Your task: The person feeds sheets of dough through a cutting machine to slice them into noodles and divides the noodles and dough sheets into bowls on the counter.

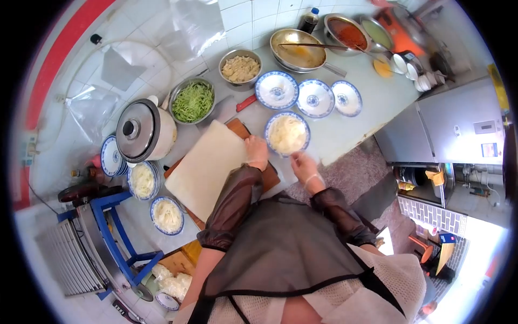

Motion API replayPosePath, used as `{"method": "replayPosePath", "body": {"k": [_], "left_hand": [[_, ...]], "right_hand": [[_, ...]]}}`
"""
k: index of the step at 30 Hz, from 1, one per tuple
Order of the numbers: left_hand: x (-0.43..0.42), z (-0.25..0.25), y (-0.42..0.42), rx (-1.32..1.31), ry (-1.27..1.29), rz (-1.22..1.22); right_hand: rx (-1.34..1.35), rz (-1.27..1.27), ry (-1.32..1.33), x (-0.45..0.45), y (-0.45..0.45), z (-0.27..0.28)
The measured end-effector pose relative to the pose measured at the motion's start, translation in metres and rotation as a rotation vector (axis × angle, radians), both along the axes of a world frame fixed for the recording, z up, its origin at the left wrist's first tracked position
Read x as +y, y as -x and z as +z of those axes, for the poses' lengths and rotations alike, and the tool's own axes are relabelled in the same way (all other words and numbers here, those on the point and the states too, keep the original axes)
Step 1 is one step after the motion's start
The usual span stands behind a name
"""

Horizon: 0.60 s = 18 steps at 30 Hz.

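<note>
A blue-and-white bowl of pale noodles stands near the counter's front edge. My right hand, in a clear glove, is at the bowl's near rim with its fingers drawn together; what they hold, if anything, is too small to tell. My left hand, also gloved, rests by the right edge of a pale board, its fingers curled and partly hidden. A brown board lies under the pale one. Beyond them is a cleaver with a red handle.
Three empty patterned bowls stand at the back right. Behind are a metal wok, a bowl of shredded greens and a bowl of pale pieces. A lidded pot and two noodle bowls stand left.
</note>
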<state>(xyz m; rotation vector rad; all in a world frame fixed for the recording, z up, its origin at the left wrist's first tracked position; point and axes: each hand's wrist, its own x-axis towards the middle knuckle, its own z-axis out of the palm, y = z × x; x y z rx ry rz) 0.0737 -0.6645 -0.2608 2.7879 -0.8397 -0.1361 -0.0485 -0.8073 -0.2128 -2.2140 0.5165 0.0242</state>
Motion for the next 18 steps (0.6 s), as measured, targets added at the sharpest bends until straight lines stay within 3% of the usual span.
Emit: {"method": "replayPosePath", "body": {"k": [3,5,9,12,14,18], "left_hand": [[0.002,-0.019,-0.013,0.028,-0.118,-0.087],[0.005,-0.019,-0.017,0.156,0.008,0.044],[0.009,-0.021,-0.014,0.138,0.234,0.276],[0.008,-0.008,-0.02,0.143,0.223,0.208],[0.004,0.005,-0.017,0.105,-0.114,-0.035],[-0.007,-0.008,-0.022,0.083,-0.159,-0.105]], "right_hand": [[-0.021,0.034,0.104,-0.008,-0.005,0.011],[-0.042,-0.007,0.064,-0.016,-0.003,0.008],[-0.04,-0.087,-0.024,-0.021,0.01,0.009],[-0.004,-0.057,-0.013,-0.016,0.016,0.003],[-0.023,-0.035,-0.007,-0.01,0.017,-0.005],[-0.07,0.019,0.045,0.0,0.017,0.003]]}}
